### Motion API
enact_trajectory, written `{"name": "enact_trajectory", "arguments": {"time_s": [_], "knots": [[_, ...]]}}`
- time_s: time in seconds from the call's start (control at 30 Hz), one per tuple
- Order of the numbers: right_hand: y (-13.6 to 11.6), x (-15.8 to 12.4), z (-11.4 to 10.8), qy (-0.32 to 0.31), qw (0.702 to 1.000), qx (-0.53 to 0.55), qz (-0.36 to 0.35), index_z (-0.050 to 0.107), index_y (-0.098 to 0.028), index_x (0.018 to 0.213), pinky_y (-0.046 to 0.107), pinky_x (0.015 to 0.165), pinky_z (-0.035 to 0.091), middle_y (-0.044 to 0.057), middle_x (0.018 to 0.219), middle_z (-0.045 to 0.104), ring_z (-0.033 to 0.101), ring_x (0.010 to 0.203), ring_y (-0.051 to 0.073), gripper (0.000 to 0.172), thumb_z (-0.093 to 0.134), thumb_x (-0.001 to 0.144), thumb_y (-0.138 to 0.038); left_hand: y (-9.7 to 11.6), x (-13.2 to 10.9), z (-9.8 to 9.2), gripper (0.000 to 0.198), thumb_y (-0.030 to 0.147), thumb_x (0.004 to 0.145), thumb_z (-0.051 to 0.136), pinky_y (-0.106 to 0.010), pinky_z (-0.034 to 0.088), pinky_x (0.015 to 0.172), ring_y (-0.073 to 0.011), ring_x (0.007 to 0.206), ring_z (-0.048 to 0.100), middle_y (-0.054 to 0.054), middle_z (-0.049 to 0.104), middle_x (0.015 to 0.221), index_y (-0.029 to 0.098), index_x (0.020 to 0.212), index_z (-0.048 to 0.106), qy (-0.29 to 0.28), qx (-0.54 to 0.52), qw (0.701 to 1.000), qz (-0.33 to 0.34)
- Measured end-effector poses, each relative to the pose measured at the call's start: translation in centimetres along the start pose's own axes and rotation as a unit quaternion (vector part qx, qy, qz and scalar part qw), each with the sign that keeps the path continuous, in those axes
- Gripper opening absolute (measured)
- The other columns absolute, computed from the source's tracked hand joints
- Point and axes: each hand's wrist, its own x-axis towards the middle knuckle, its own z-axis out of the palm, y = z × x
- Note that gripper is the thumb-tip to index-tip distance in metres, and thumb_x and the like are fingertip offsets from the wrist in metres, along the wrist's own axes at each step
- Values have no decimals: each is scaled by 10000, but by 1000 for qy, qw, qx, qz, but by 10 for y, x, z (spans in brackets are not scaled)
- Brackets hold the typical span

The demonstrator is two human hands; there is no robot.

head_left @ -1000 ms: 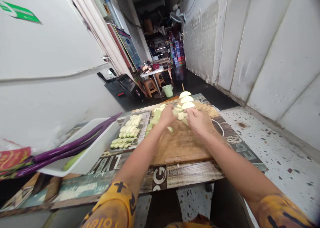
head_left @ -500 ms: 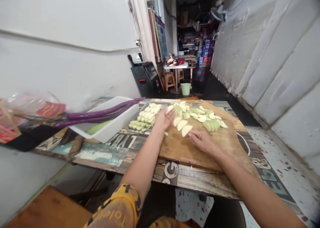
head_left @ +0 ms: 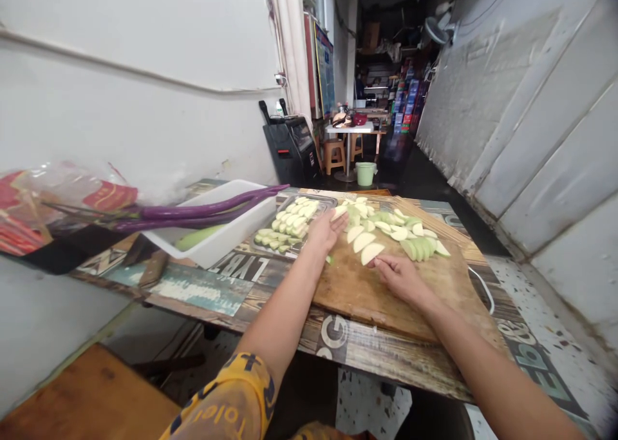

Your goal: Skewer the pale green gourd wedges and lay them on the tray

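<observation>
Pale green and white vegetable slices [head_left: 386, 230] lie spread over a round wooden chopping board [head_left: 367, 292]. My left hand [head_left: 324, 230] rests flat on the board's left edge with its fingers stretched out, touching the nearest slices. My right hand [head_left: 398, 276] lies on the board just below three white slices [head_left: 363, 243], fingers loosely curled, its fingertips at the lowest slice. Left of the board a metal tray [head_left: 290, 224] holds rows of cut slices.
A white tub [head_left: 217, 234] with long purple eggplants [head_left: 203, 211] and a green vegetable stands at the left. A plastic bag [head_left: 53, 201] lies further left. The patterned table's front edge [head_left: 338, 343] is near me. A corridor with a small table, stools and a green bucket [head_left: 365, 172] runs behind.
The view has swung left and down. The heaped slices on the board now lie spread out. My right hand has drawn back toward me, and my left has flattened at the board's left edge.
</observation>
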Motion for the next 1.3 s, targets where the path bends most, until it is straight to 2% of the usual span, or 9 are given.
{"name": "enact_trajectory", "arguments": {"time_s": [0.23,0.67,0.83,1.07,1.3], "knots": [[-1,-2,1,9,1000,14,11,613,-119,841,204,391,200,-78,426,318,264,370,65,373,426,774,-435,0,-2,1,129,114,776,521,-341,502,779,-213,829,653,-149,651,933,99,904,537,-5,0,1000,20],[5,0,1,-7,999,35,27,609,-125,838,194,365,169,-89,406,308,241,333,48,332,445,775,-407,0,-7,5,94,128,779,529,-342,498,775,-197,775,659,-119,658,852,114,871,515,-16,36,998,55],[2,-1,2,-7,996,66,53,590,-131,809,187,339,165,-98,376,299,222,308,43,319,450,764,-414,-1,-7,5,99,132,770,547,-339,498,765,-188,736,662,-103,658,788,117,862,512,-19,57,996,73],[-5,-4,0,-22,985,130,110,550,-144,841,166,271,148,-114,377,298,197,266,32,292,464,765,-413,-3,-9,6,88,116,765,554,-363,488,804,-201,777,660,-110,655,780,101,846,525,-30,67,995,63],[-5,-4,1,-14,982,149,114,542,-148,829,152,255,144,-118,373,287,178,265,24,290,479,767,-424,-10,-10,7,73,89,744,568,-369,502,784,-218,760,663,-126,652,804,87,804,528,-28,44,998,38]]}}
